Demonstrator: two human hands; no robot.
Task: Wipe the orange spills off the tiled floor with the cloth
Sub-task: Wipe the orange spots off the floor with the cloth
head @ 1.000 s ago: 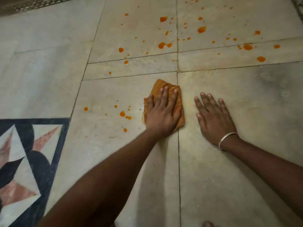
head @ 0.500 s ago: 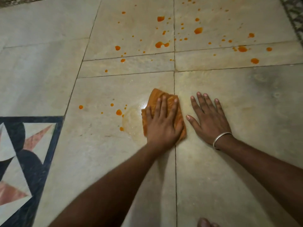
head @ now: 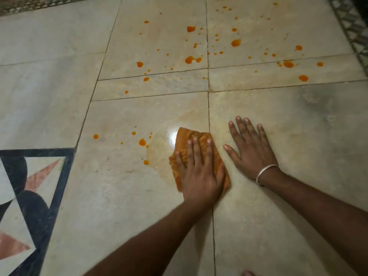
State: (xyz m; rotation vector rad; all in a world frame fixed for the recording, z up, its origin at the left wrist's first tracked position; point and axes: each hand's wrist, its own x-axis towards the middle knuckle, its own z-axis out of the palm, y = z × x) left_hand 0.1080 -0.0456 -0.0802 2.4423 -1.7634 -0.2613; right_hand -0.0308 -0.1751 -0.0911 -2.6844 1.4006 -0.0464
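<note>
Left hand (head: 200, 176) flat, fingers straight, atop orange cloth (head: 184, 138); right hand (head: 251, 154) splayed, empty, on tiled floor (head: 298, 136); orange spills (head: 190, 59) beyond.

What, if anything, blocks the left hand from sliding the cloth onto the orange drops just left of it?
Probably nothing: the left hand lies flat on the folded orange cloth, and only bare smeared beige tile separates it from the nearest orange drops.

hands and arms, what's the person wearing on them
The left arm and right arm are bare, no sleeves or gloves in view. The right hand has a thin silver-coloured bangle at its wrist. The left hand shows no ring or band.
</note>
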